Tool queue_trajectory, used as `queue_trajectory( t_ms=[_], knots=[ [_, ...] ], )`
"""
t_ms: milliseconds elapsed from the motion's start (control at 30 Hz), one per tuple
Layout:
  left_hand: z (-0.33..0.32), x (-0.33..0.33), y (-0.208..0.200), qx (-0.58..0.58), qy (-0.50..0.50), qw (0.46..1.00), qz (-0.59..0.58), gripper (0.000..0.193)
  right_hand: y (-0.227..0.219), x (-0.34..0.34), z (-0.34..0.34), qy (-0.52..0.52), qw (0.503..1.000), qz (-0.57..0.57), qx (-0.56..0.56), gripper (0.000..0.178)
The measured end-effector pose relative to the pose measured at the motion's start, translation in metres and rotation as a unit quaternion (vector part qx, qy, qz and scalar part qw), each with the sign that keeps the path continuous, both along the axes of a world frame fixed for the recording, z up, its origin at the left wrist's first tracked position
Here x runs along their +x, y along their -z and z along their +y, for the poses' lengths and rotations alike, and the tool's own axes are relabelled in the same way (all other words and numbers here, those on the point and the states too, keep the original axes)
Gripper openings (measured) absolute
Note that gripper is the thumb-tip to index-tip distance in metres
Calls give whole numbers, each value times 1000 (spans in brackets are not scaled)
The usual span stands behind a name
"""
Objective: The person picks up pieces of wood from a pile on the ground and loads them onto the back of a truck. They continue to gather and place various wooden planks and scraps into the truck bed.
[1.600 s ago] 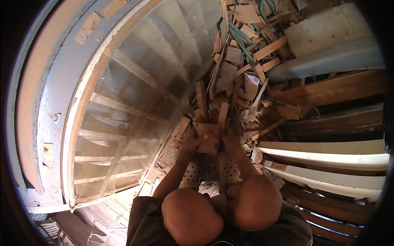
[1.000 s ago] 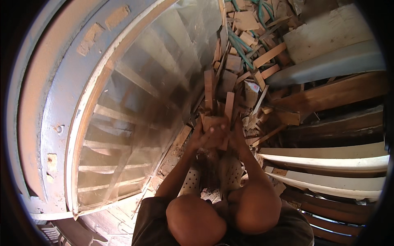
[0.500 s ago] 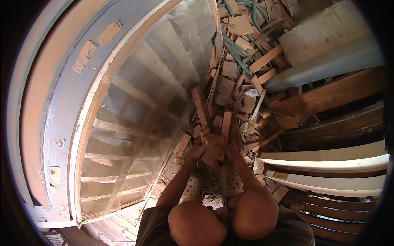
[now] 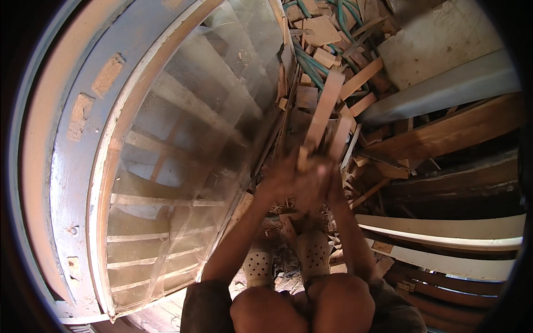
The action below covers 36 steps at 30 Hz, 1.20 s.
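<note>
Wooden strips (image 4: 323,114), two which I can count with certainty, rise from between the two hands, in the middle of the scene, and their far ends point toward the scrap pile. One short block (image 4: 303,158) stands close at the left of their near ends; whether more pieces are in this bundle, I cannot tell.

The left hand (image 4: 282,178) is at the left side of the bundle and the right hand (image 4: 332,180) at its right side. Both are blurred, so I cannot tell how far the fingers are closed; the bundle seems to be supported between them.

In my judgement, the strips could slide apart, because they spread at the far ends and the short block is perhaps not well pressed. A falling piece could strike one of the two pale clogs (image 4: 258,267), which are just on the near side. Rough edges may also give splinters, since I see no gloves.

At the left there is one mesh screen (image 4: 183,183); if an elbow or a strip hits it, the mesh could tear. At the far side lies one scrap pile (image 4: 322,32), with too many pieces to count exactly, and green hoses (image 4: 308,60) whose number is not clear. At the right I count one grey-blue beam (image 4: 444,83) and two cream boards (image 4: 444,228), near which the right elbow could be knocked
</note>
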State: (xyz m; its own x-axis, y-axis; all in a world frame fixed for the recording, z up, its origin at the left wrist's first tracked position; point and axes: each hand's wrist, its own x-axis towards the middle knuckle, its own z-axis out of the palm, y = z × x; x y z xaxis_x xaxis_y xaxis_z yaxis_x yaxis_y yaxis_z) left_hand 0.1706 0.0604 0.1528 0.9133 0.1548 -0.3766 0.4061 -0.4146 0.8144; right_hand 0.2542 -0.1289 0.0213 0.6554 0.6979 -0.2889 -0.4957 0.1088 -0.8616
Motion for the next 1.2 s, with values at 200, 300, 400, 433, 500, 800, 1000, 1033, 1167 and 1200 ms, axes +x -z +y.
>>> queue_trajectory(
  t_ms=[200, 300, 400, 433, 500, 800, 1000, 1033, 1167, 1200],
  knots=[
    [51, 104, 18, -31, -37, 998, -35, 107, -69, 99, 65, -5, 999, 23, 39, 79],
    [49, 124, 19, -43, -39, 997, -49, 100, -81, 111, 65, 46, 997, 62, 20, 81],
    [43, 141, 21, -152, -33, 984, -90, 93, -59, 128, 67, 89, 993, 71, 12, 82],
    [44, 143, 24, -174, -23, 979, -99, 93, -58, 129, 71, 95, 992, 77, 14, 82],
    [48, 143, 30, -217, -3, 969, -116, 93, -59, 126, 69, 92, 990, 105, 10, 83],
    [47, 143, 35, -203, -41, 976, -68, 93, -43, 132, 62, 70, 979, 161, 108, 79],
    [38, 144, 71, -234, -53, 964, -114, 104, -32, 144, 53, 48, 993, 106, 26, 83],
    [40, 143, 78, -224, -59, 967, -109, 105, -36, 143, 54, 42, 993, 110, 13, 85],
    [45, 150, 78, -231, -31, 964, -128, 111, -40, 146, 51, 39, 996, 82, -8, 89],
    [45, 149, 77, -246, -18, 959, -143, 113, -46, 143, 51, 46, 996, 74, -24, 87]
  ],
)
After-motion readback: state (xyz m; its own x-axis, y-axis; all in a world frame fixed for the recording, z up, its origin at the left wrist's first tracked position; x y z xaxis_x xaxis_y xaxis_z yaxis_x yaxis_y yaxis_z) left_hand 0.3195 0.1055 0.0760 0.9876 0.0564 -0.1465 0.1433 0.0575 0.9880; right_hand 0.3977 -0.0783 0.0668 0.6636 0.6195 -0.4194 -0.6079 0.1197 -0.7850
